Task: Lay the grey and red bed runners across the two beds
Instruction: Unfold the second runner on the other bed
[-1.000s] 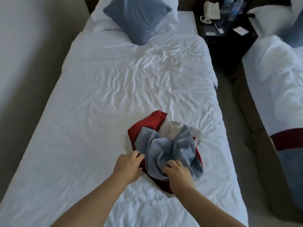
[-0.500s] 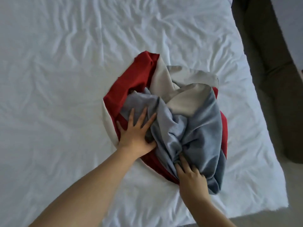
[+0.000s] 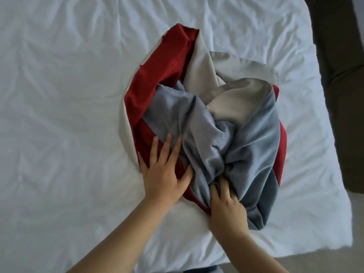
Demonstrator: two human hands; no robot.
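View from above onto a white bed (image 3: 59, 115) with a creased cover. A bed runner (image 3: 256, 144) lies crumpled in a loose heap on the cover, directly ahead of both of the person's hands and touching them. It is not spread out: soft grey-blue cloth is bunched in the middle, red cloth curves round the far and outer side of the left grip (image 3: 165, 174), and pale off-white backing shows at the top of the heap, farthest from the hands. The left grip lies flat on the near left part of the heap, fingers straight and spread, palm down on the red cloth, with the fingertips reaching the grey. The right grip (image 3: 226, 207) sits just beside it, at the near edge of the heap, with its fingers curled into the grey folds and pinching a bunch of that cloth. Beyond the right grip the bed ends, and dark brown floor (image 3: 338, 115) runs along that side, well apart from the runner.
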